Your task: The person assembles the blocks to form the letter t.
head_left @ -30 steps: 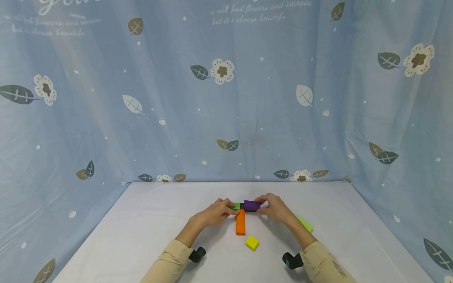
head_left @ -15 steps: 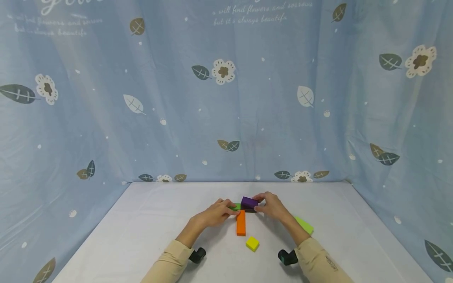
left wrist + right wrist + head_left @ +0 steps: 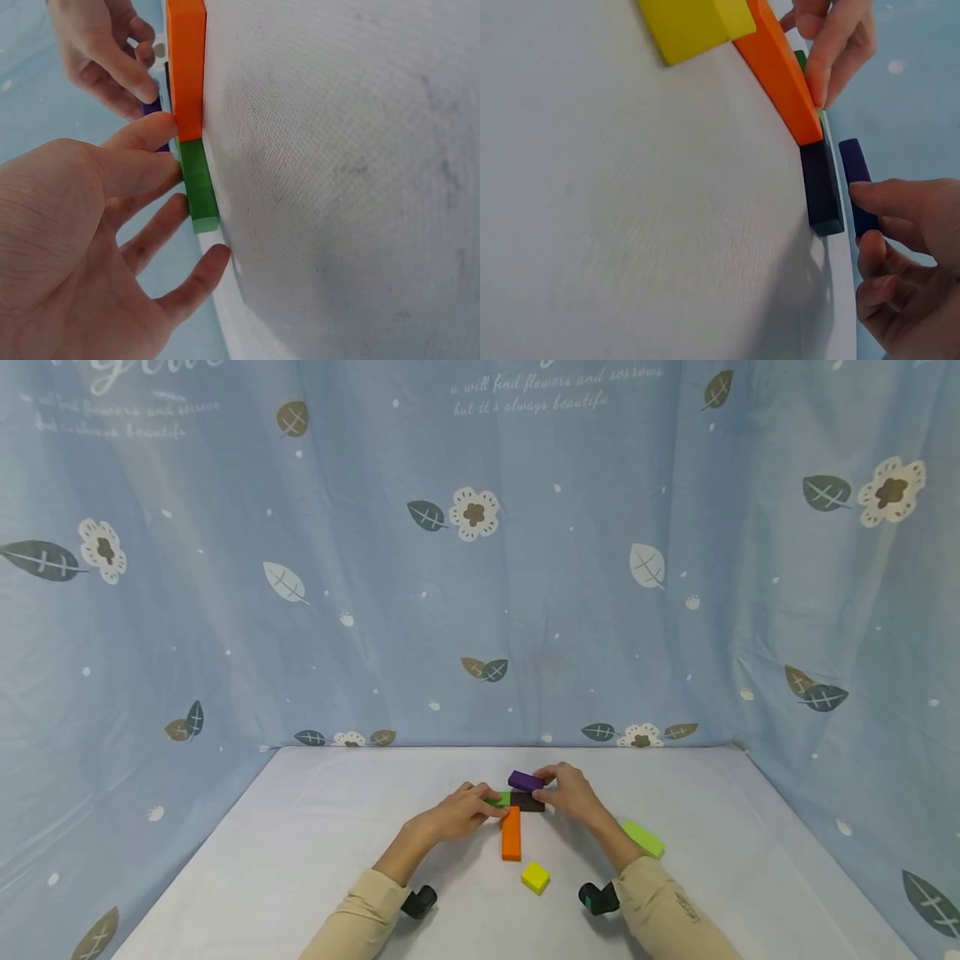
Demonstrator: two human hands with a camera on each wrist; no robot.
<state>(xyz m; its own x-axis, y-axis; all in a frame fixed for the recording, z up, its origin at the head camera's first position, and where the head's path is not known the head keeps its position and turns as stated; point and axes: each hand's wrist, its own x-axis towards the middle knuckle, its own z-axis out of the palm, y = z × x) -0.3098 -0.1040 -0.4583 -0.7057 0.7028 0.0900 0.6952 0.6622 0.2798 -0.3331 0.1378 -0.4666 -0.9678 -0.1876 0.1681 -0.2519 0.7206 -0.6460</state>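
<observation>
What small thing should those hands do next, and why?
Perhaps the right hand should square the purple block with the dark block: it pinches the purple one at a slant, the right wrist view shows a gap between them, while the left hand touches the green block.

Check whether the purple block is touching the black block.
Apart. The right wrist view shows it: a pale strip of background runs between the purple block and the black block along their facing sides.

White table (image 3: 300, 827) | 5 blocks: orange (image 3: 511, 833), green (image 3: 198, 180), black (image 3: 822, 187), yellow (image 3: 536, 877), lime (image 3: 643, 839)
</observation>
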